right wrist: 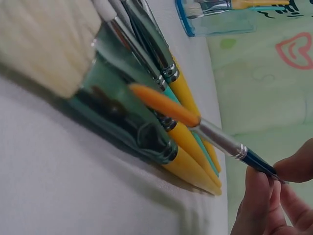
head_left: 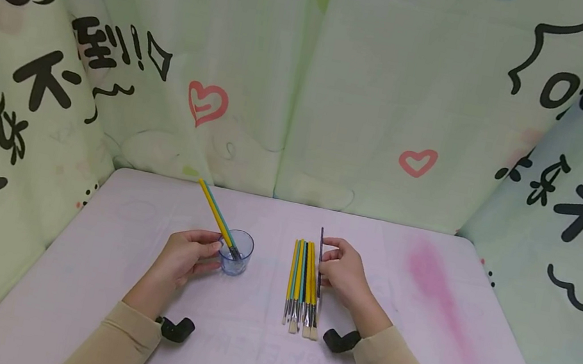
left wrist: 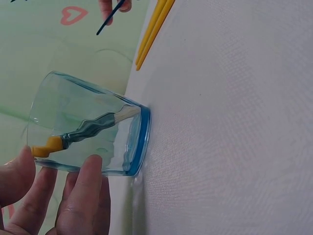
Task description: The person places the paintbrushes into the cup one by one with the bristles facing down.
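Observation:
My left hand (head_left: 191,253) holds a clear bluish drinking glass (head_left: 236,268) by its left side, thumb and fingers about its wall. Inside lean paintbrushes (head_left: 213,207) with yellow and teal handles, bristles down. On the right, my right hand (head_left: 344,273) pinches a thin dark-handled paintbrush (head_left: 321,244). Its orange bristle tip (right wrist: 164,104) points toward me, as the right wrist view shows. Just left of that brush, several paintbrushes (head_left: 304,275) with yellow, teal and dark handles lie side by side, bristles toward me. Whether the pinched brush touches the row, I cannot tell.
A pale pinkish table (head_left: 243,356) carries everything, with a pink stain (head_left: 433,272) at right. Light green curtains (head_left: 354,89) with black writing and red hearts hang behind it and along both sides. Black curved pieces (head_left: 177,330) sit at both wrists.

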Available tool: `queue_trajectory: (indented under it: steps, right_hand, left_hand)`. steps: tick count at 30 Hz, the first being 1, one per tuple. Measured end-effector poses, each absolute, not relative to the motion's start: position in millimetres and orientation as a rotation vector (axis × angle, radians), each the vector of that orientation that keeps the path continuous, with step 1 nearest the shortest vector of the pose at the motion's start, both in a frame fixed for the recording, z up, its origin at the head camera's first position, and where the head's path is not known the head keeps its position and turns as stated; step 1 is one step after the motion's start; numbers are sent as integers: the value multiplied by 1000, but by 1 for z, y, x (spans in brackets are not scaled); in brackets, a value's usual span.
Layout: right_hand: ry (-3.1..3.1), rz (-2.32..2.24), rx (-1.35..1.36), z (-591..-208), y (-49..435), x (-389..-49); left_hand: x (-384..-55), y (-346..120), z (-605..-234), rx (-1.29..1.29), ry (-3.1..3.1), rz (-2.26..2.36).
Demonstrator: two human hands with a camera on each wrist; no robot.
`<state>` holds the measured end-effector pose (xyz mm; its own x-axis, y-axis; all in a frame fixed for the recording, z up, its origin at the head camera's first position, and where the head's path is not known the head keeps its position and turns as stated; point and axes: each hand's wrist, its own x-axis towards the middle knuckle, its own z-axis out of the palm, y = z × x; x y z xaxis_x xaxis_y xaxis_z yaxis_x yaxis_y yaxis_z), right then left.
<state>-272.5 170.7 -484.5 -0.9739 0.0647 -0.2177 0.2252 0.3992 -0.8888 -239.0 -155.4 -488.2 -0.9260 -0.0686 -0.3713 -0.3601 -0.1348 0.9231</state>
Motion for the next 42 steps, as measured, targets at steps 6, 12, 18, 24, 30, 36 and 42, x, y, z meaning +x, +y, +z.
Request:
queue_trajectory:
  steps: [6,12,18,24,30,36,42]
  right_hand:
    - [2515,-1658,197,-478,165,-270]
    - [2513,-1710,151,-470,159,-268]
    - [2493,-1773,95,-466,153,-266]
    - [2460,-1863,49,-461,148,-265]
    - [2421,-1974,-18,-455,142,-263]
    - [2388,-2031,-73,-449,133,-261]
    - [2374,-2058,-98,-444,124,-259]
  left_hand:
    - [-240,-155,-488,-501,1923,2161]
    - [-240,-154,-488,-504,1928,2161]
    - [-241,-155,-489,-494,1937,2162]
    - [-240,-155,-489,-502,1930,2164]
    - [-239,-155,-489,-493,1920,2174]
    - [-240,-155,-488,-495,1921,2169]
    - [-240,-155,-488,-493,1925,2167]
